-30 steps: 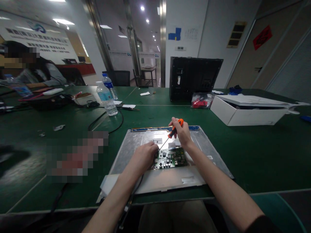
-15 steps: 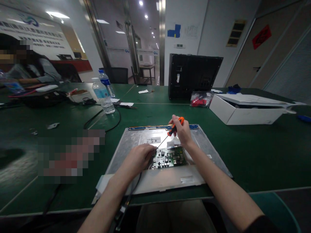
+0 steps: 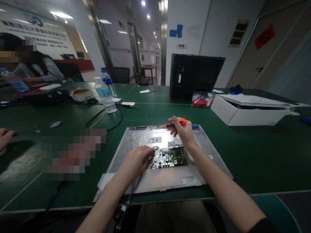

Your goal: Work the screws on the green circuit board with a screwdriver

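Observation:
My right hand (image 3: 184, 132) is closed around the orange and black handle of a screwdriver (image 3: 178, 123), held above the far part of a flat metal panel (image 3: 126, 147). The screwdriver's shaft is hard to make out. My left hand (image 3: 139, 158) rests at the upper left corner of a green circuit board (image 3: 170, 157). Its fingers are pressed together there, and what they hold, if anything, is hidden. The circuit board sits in the middle of the panel. Along the panel's far edge runs a narrow blue board strip (image 3: 141, 127).
Water bottles (image 3: 105, 97) stand beyond the panel's left side, near a black cable (image 3: 120, 121). A black monitor (image 3: 196, 77), a bag of red parts (image 3: 201, 99) and a white box (image 3: 247, 111) are at the back right. Another person's hand (image 3: 6, 137) shows at the left edge.
My right hand has lifted the screwdriver off the board's corner, and its handle has tilted closer to level. My left hand stays at the corner. Another person's hand has appeared at far left.

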### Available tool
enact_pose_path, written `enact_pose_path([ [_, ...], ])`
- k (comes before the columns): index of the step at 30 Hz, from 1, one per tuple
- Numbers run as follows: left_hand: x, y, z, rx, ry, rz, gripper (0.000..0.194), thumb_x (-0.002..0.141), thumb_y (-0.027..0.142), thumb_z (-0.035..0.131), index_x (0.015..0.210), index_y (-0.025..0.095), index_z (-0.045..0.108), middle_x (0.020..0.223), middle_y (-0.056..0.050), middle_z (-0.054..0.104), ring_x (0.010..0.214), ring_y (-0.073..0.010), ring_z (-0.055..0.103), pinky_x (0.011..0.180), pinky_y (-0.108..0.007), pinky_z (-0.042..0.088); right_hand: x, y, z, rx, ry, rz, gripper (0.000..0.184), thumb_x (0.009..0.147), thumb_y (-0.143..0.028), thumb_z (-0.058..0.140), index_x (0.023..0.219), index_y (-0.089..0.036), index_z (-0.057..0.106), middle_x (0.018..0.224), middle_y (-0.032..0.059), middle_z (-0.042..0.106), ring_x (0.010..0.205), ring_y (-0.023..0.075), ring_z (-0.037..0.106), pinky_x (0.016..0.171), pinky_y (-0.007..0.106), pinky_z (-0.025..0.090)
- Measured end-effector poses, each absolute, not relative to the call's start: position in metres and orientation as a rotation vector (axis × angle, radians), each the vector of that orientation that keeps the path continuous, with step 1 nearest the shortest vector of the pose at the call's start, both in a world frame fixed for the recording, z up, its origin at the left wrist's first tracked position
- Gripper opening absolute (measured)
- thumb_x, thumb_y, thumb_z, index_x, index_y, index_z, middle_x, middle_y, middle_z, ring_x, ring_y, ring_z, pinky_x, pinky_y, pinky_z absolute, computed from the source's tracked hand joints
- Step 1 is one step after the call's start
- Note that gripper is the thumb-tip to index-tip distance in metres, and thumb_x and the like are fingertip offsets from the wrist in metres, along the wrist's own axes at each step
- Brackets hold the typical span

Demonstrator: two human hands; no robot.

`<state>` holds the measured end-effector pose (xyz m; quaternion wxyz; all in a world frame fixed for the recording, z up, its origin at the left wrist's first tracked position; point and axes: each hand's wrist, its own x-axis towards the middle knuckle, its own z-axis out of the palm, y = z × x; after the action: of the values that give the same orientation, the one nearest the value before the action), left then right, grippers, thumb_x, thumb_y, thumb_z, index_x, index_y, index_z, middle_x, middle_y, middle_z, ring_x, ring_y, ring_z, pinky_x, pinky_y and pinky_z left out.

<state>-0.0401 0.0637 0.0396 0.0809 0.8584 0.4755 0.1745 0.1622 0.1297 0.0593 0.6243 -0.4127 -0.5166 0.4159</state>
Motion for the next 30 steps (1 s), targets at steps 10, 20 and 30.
enact_pose_path([
  [10,-0.0369,0.0584,0.0364,2.670,1.265,0.571,0.033,0.096,0.028,0.040,0.117,0.021,0.064,0.123,-0.010,0.064,0.109,-0.0227,0.061,0.093,-0.036,0.050,0.1569,0.1258,0.0612,-0.901,-1.343,0.915,0.024,0.066,-0.035,0.074,0.082,-0.019,0.068,0.068,-0.0018,0.065,0.055,0.0099,0.058,0.041,0.018,0.047],
  [20,-0.0376,0.0607,0.0353,2.625,1.318,0.551,0.033,0.095,0.025,0.040,0.117,0.020,0.065,0.120,-0.009,0.066,0.107,-0.0216,0.063,0.092,-0.034,0.050,0.1556,0.1236,0.0615,-0.884,-1.374,0.966,0.022,0.070,-0.037,0.071,0.077,-0.017,0.066,0.059,-0.0028,0.061,0.044,0.0083,0.054,0.038,0.018,0.042],
  [30,-0.0387,0.0615,0.0357,2.602,1.325,0.557,0.032,0.095,0.024,0.039,0.115,0.020,0.064,0.116,-0.009,0.066,0.103,-0.0208,0.063,0.089,-0.031,0.051,0.1550,0.1229,0.0620,-0.857,-1.360,0.960,0.027,0.072,-0.042,0.070,0.071,-0.016,0.063,0.051,-0.0037,0.057,0.039,0.0075,0.049,0.037,0.020,0.040],
])
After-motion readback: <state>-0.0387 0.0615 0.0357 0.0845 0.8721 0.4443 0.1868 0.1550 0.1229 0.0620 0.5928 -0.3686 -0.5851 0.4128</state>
